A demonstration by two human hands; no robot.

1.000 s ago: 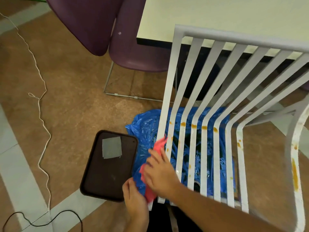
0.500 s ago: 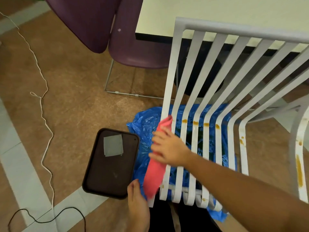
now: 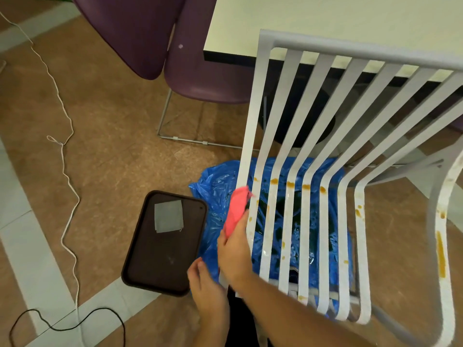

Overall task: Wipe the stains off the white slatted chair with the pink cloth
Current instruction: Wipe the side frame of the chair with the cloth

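Note:
The white slatted chair [image 3: 271,116] fills the right half of the view, its seat slats running toward me. Orange-brown stains [image 3: 290,184] dot the bend of the slats and streak the right arm [image 3: 441,256]. My right hand [image 3: 235,251] grips the pink cloth [image 3: 236,209] and presses it along the leftmost seat slat. The cloth sticks out past my fingers toward the bend. My left hand [image 3: 204,289] is at the chair's front left corner, its fingers hidden behind my right wrist.
A blue plastic bag [image 3: 215,189] lies on the floor under the seat. Left of it lies a dark brown tray [image 3: 160,261] with a grey square [image 3: 168,216] on it. A purple chair [image 3: 200,71] and a pale table [image 3: 325,18] stand behind. A white cord [image 3: 65,169] and a black cable [image 3: 62,326] trail on the floor.
My right hand slid the pink cloth up the leftmost slat toward the bend, then back down toward the seat's front. My left hand stayed at the front corner.

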